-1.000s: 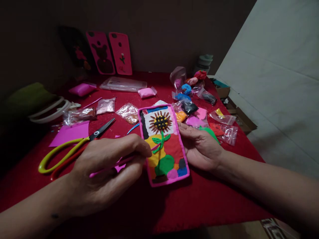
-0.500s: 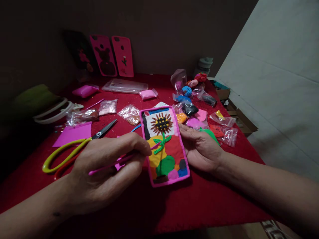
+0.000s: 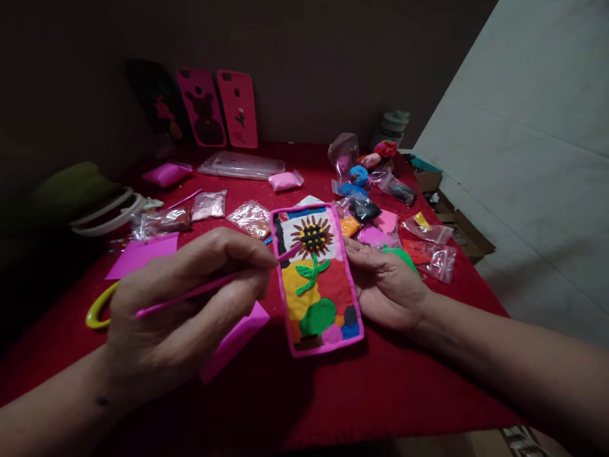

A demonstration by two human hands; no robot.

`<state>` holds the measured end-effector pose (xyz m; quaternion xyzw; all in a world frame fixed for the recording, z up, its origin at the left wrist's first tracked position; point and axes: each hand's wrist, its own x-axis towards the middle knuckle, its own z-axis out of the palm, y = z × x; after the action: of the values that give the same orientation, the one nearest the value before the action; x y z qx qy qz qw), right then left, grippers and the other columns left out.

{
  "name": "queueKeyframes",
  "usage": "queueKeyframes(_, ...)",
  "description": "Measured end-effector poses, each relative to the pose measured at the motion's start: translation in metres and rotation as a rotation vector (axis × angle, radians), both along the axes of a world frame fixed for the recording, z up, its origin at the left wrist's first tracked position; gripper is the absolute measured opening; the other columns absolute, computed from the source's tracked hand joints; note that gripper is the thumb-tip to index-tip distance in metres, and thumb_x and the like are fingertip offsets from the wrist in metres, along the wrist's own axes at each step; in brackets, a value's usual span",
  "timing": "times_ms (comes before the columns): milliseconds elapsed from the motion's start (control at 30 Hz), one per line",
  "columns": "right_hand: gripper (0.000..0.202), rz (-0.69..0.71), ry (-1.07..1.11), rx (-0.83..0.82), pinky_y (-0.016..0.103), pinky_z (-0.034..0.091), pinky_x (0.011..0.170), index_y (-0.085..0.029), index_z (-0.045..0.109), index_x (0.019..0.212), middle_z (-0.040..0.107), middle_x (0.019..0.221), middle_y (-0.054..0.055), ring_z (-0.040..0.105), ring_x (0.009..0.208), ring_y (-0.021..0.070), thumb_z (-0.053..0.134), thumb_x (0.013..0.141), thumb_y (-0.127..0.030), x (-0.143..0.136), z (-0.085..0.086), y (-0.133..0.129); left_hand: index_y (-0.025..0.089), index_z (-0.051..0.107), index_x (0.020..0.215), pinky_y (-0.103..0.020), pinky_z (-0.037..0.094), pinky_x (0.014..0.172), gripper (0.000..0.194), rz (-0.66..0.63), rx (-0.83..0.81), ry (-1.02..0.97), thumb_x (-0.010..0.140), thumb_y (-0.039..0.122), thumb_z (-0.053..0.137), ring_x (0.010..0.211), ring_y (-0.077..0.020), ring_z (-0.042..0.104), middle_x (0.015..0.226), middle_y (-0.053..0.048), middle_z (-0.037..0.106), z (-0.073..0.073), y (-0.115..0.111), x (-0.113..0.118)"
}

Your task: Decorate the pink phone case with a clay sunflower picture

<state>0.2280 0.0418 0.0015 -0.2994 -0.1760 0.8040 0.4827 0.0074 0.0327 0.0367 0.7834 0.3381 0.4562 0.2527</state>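
Observation:
My left hand (image 3: 183, 317) is closed in a pen-like grip on a thin pink modelling tool (image 3: 190, 294). The tool's tip is at the brown petals on the left side of a clay sunflower (image 3: 313, 237); whether it touches them I cannot tell. That flower, with a green stem and leaves, decorates a rectangular clay-covered panel (image 3: 333, 284) with patches of many colours and a pink rim. My right hand (image 3: 387, 282) grips the panel's right edge, holding it tilted above the red cloth; its fingers behind are hidden. Yellow-handled scissors (image 3: 98, 311) lie mostly hidden behind my left hand.
Pink sheets (image 3: 238, 343) lie beside and beyond my left hand. Bags of coloured clay (image 3: 361, 208) crowd the right and middle of the red-covered table (image 3: 404, 387). Decorated phone cases (image 3: 238, 108) stand at the back, near clear cases (image 3: 240, 166). White-rimmed containers (image 3: 111, 212) sit left.
My left hand has moved the modelling tool's tip up from the green leaves to the sunflower's petals. It now covers the scissors' blades and uncovers more of a pink sheet.

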Motion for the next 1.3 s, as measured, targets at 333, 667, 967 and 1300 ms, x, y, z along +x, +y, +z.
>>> queueKeyframes(333, 0.023, 0.013, -0.010, 0.005, 0.044, 0.049, 0.109, -0.016, 0.072, 0.109, 0.077, 0.116, 0.010, 0.071, 0.110, 0.0223, 0.055, 0.093, -0.017, 0.001, -0.004, -0.001, 0.025, 0.073, 0.075, -0.014, 0.036, 0.040, 0.023, 0.138, -0.147, -0.106, 0.092, 0.019, 0.059, 0.054, -0.0061, 0.052, 0.064, 0.004, 0.064, 0.009, 0.000, 0.010)
queueKeyframes(667, 0.022, 0.017, 0.037, 0.019, 0.038, 0.055, 0.100, -0.015, 0.074, 0.102, 0.080, 0.101, 0.007, 0.075, 0.093, 0.0175, 0.054, 0.094, -0.012, 0.004, -0.008, 0.000, 0.022, 0.068, 0.064, -0.013, 0.037, 0.039, 0.031, 0.194, -0.289, -0.171, 0.093, 0.022, 0.058, 0.052, -0.0063, 0.053, 0.061, 0.003, 0.061, 0.010, -0.001, 0.014)
queueKeyframes(967, 0.019, 0.000, -0.010, -0.002, 0.043, 0.049, 0.108, -0.017, 0.072, 0.104, 0.078, 0.108, 0.008, 0.073, 0.102, 0.0205, 0.058, 0.091, -0.015, 0.003, -0.007, 0.000, 0.021, 0.067, 0.063, -0.013, 0.036, 0.039, 0.033, 0.080, -0.315, -0.144, 0.094, 0.022, 0.055, 0.050, -0.0059, 0.051, 0.059, 0.003, 0.060, 0.008, 0.001, 0.008)
queueKeyframes(1300, 0.021, 0.039, -0.018, -0.011, 0.043, 0.050, 0.107, -0.016, 0.073, 0.104, 0.078, 0.111, 0.008, 0.072, 0.105, 0.0211, 0.055, 0.092, -0.017, 0.002, -0.005, 0.000, 0.023, 0.068, 0.065, -0.013, 0.037, 0.042, 0.033, 0.057, -0.272, -0.117, 0.095, 0.021, 0.054, 0.052, -0.0056, 0.053, 0.059, 0.004, 0.060, 0.006, 0.003, 0.007)
